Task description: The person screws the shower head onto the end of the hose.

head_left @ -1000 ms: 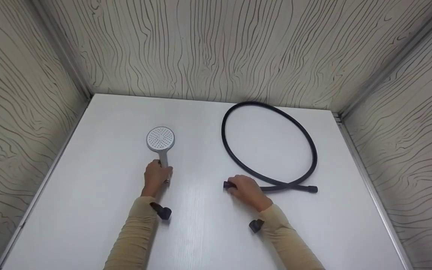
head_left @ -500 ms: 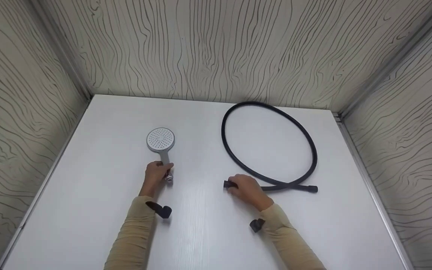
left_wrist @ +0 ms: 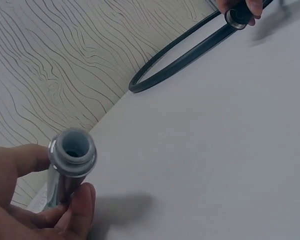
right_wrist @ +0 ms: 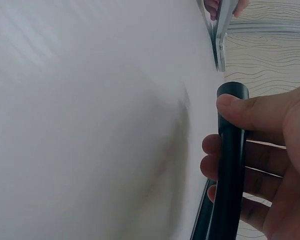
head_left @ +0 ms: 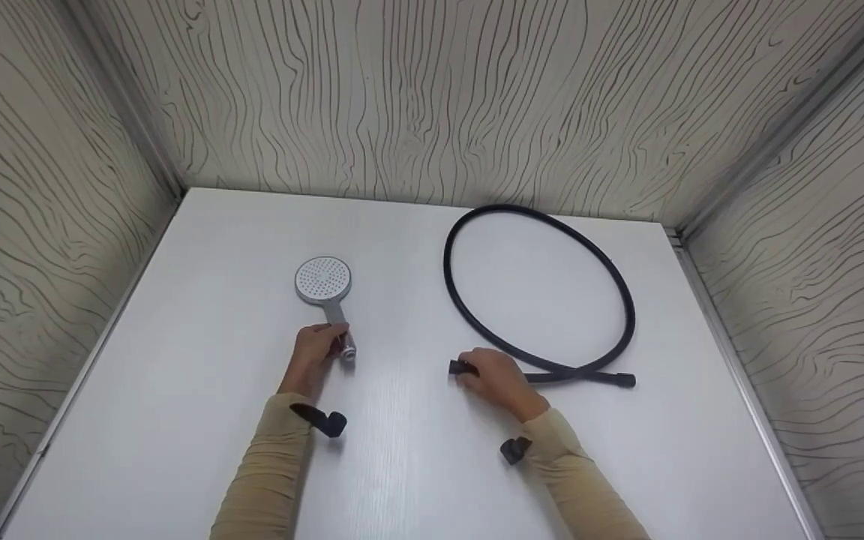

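Note:
On the left of the head view a grey shower head (head_left: pixel 323 279) lies with its white, dotted spray face up. My left hand (head_left: pixel 313 351) grips its handle, and the threaded end (left_wrist: pixel 74 152) points toward the camera in the left wrist view. My right hand (head_left: pixel 498 381) holds a black shower hose (head_left: pixel 631 315) just behind its end fitting (right_wrist: pixel 233 91), thumb on the fitting and fingers curled round the tube. That fitting faces left, toward the shower head, with a gap between the two. The ring inside it shows in the left wrist view.
The hose makes a big loop on the white table (head_left: pixel 402 465), reaching the back edge. Its other end fitting (head_left: pixel 626 380) lies to the right of my right hand. Wood-patterned panels (head_left: pixel 432 97) enclose the table at the back and sides.
The handle end of the shower head has swung to the right and now shows beyond my left hand's fingers. My right hand and the hose have stayed nearly still.

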Motion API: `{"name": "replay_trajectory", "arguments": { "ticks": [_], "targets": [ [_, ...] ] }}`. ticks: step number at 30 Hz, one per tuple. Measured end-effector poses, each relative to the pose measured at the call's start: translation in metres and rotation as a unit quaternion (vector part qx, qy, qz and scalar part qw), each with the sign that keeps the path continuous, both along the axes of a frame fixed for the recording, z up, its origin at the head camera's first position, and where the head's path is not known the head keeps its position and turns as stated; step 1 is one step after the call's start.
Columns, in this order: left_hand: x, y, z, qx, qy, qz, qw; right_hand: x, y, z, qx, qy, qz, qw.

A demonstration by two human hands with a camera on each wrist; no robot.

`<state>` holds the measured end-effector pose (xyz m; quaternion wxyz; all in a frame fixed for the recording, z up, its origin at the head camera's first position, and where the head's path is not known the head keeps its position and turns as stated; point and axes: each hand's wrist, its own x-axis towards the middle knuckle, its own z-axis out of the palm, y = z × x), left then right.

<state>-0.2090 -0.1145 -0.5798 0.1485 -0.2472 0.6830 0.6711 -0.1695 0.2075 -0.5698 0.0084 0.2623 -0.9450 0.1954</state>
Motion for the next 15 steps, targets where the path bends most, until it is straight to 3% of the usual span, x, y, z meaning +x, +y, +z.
{"name": "replay_trajectory", "arguments": {
  "ticks": [9, 15],
  "targets": [
    [0.0035, 0.0024, 0.0018, 0.129, -0.011, 0.051, 0.9903, 0.0009, -0.0009, 0.0006, -0.004, -0.006, -0.005, 1.0000],
    [0.0073, 0.0015, 0.0013, 0.186, -0.008, 0.052, 0.9811, 0.0018, -0.0002, 0.0003, -0.013, -0.004, -0.003, 0.9999]
  ]
}}
